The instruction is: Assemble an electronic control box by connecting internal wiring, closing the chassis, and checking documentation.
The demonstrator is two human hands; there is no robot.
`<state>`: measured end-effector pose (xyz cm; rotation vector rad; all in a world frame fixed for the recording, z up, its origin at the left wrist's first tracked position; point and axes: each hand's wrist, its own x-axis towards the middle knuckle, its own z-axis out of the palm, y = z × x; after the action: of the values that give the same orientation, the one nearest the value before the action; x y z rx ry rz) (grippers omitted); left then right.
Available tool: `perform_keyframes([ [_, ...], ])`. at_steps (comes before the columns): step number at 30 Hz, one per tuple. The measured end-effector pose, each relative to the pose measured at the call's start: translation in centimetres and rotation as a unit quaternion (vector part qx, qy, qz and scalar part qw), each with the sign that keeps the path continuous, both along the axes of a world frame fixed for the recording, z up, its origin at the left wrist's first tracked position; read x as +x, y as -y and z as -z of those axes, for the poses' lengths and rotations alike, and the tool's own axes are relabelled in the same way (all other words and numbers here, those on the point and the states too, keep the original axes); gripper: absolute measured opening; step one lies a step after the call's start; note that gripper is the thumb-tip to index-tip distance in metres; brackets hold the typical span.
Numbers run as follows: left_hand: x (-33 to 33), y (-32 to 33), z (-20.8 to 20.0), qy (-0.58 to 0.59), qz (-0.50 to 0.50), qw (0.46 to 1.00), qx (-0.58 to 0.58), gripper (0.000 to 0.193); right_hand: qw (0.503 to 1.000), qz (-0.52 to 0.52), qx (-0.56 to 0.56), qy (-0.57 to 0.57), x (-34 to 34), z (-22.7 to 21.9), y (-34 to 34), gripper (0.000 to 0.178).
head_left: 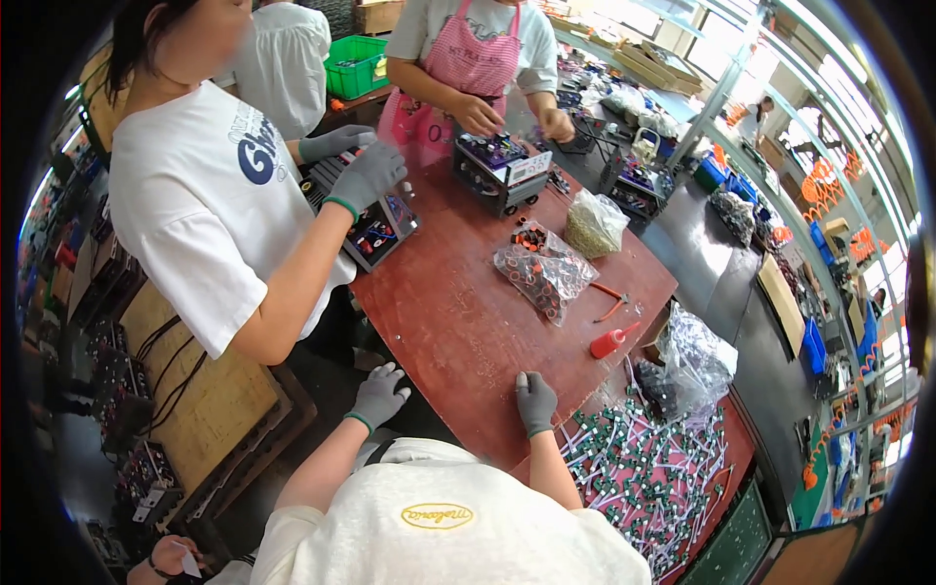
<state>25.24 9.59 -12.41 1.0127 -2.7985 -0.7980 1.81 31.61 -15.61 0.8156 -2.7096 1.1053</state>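
Note:
My left hand (379, 397), in a grey glove, is off the table's left edge with its fingers apart and nothing in them. My right hand (535, 404), gloved the same way, rests on the near part of the red tabletop (458, 331). Its fingers point forward and I see nothing held there. To its right lies a wide pile of small green parts with white leads (643, 478). A red squeeze bottle (612, 341) lies beyond that hand, with orange-handled pliers (612, 304) behind it.
A clear bag of orange-and-black rings (548, 278) and a bag of small pale pieces (596, 224) sit mid-table. Two co-workers handle box-shaped electronic units (499, 175) across and left. A clear plastic bag (694, 356) lies right. A wooden bench (210, 400) stands left.

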Motion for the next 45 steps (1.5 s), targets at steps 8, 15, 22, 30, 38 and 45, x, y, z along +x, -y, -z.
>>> perform_keyframes([
  [8, -0.8, -0.7, -0.4, 0.141, 0.068, 0.987, -0.032, 0.058, 0.998, -0.001, 0.054, -0.026, 0.4, 0.6, 0.6, 0.029],
  [15, -1.1, -1.5, -0.6, 0.196, 0.115, 0.971, -0.072, 0.064, 0.997, -0.002, 0.051, -0.054, 0.7, 1.0, 0.3, 0.029],
  [22, -2.1, -2.3, -2.5, 0.256, 0.121, 0.958, -0.036, 0.067, 0.997, -0.001, 0.047, -0.062, 1.0, 0.6, 0.0, 0.030],
  [30, -3.4, -6.0, -2.6, 0.283, 0.228, 0.930, 0.054, 0.069, 0.996, -0.004, 0.060, -0.062, 0.2, 1.5, 0.8, 0.030],
  [38, -3.1, -6.7, -1.9, 0.234, 0.222, 0.947, 0.006, 0.071, 0.997, -0.010, 0.043, -0.070, -0.2, 1.7, 0.7, 0.030],
  [45, -3.7, -6.9, -2.8, 0.278, 0.208, 0.938, 0.022, 0.071, 0.997, -0.008, 0.051, -0.061, -0.1, 2.1, 0.3, 0.029],
])
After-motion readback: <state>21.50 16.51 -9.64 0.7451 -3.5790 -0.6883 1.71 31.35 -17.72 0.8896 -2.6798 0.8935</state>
